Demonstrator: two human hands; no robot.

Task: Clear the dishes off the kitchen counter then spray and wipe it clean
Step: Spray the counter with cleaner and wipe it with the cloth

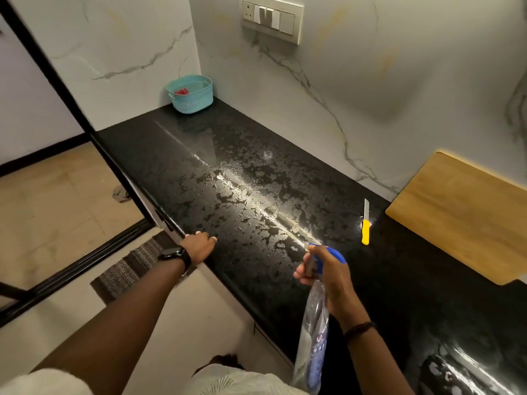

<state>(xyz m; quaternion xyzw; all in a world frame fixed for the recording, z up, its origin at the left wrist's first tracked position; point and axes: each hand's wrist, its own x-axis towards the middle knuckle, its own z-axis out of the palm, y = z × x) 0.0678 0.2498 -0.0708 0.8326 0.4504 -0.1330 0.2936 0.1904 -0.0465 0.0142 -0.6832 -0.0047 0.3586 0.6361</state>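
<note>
A: Entry, head view. State of counter (399, 280)?

B: Black stone, running from the near right to the far corner. A wet film (242, 189) of droplets and patches covers its middle, with a bright streak of glare along it.

A: Right hand (328, 277)?

B: Wrapped round the neck of a spray bottle (313, 332), fingers on the trigger. Clear body hangs below the hand and the blue head points along the counter. Bottle is held over the near edge, above the surface. Dark bracelet (360, 327) on that wrist.

A: Left hand (201, 246)?

B: On the counter's front edge, left of the bottle, fingers bent over the rim and gripping it. Black watch (174, 253) on the wrist.

A: Other items on the counter?

B: Knife (365, 223), yellow handle, lying flat near the wall, blade pointing away. Just beside it to the right, a wooden board (462, 218) leans tilted against the wall. Teal basket (191, 95) in the far corner, well apart from both, something red inside; cannot tell what.

A: Surroundings?

B: Marble-look walls and a switch panel (272, 18) high on the back wall. Striped rug (128, 269) on the floor below the left arm.
</note>
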